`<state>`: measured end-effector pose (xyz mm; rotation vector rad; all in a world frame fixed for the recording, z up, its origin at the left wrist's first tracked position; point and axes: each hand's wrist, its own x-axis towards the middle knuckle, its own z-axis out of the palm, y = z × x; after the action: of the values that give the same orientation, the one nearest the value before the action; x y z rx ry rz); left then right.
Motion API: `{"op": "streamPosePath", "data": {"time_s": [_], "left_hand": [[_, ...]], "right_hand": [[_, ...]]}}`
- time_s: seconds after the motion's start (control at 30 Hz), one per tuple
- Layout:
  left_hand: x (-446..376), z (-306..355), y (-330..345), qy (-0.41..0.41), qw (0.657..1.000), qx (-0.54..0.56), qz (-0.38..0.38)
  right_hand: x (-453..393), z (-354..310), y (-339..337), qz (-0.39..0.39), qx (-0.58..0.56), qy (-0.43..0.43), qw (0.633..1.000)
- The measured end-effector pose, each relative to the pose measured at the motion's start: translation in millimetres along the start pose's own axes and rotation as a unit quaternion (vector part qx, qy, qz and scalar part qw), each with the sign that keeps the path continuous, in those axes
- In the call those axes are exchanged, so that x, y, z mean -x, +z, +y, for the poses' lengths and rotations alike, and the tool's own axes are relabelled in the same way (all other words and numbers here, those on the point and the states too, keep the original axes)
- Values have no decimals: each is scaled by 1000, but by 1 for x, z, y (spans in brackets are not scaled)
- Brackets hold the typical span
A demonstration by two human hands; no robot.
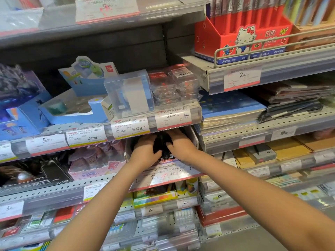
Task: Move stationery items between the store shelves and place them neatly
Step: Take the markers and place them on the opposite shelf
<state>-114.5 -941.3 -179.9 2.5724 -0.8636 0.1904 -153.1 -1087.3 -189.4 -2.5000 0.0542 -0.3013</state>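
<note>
Both hands, the left hand and right hand, close together around a dark bundle, perhaps pens, inside a white box just below the price strip, gathering it tidily.

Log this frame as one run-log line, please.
stage: handling stock | left hand and right hand: both on dark bundle in white box | shelf: under 9.45 tag

White price labels along shelf edges; wire rail fronts upper right shelf.
</note>
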Motion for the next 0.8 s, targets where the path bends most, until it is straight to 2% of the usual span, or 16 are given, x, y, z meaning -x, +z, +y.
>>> {"op": "streamPosePath", "data": {"time_s": [0.23, 0.33, 0.57, 0.8], "left_hand": [[34, 16, -10, 44, 993, 14, 106], [49, 29, -13, 65, 990, 45, 117], [70, 71, 2, 55, 996, 66, 31], [59, 120, 52, 93, 985, 25, -142]], "right_hand": [[53, -11, -26, 75, -23, -71, 994], [79, -6, -38, 111, -31, -104, 988], [127, 37, -59, 139, -28, -78, 987], [151, 115, -88, 120, 17, -52, 991]]}}
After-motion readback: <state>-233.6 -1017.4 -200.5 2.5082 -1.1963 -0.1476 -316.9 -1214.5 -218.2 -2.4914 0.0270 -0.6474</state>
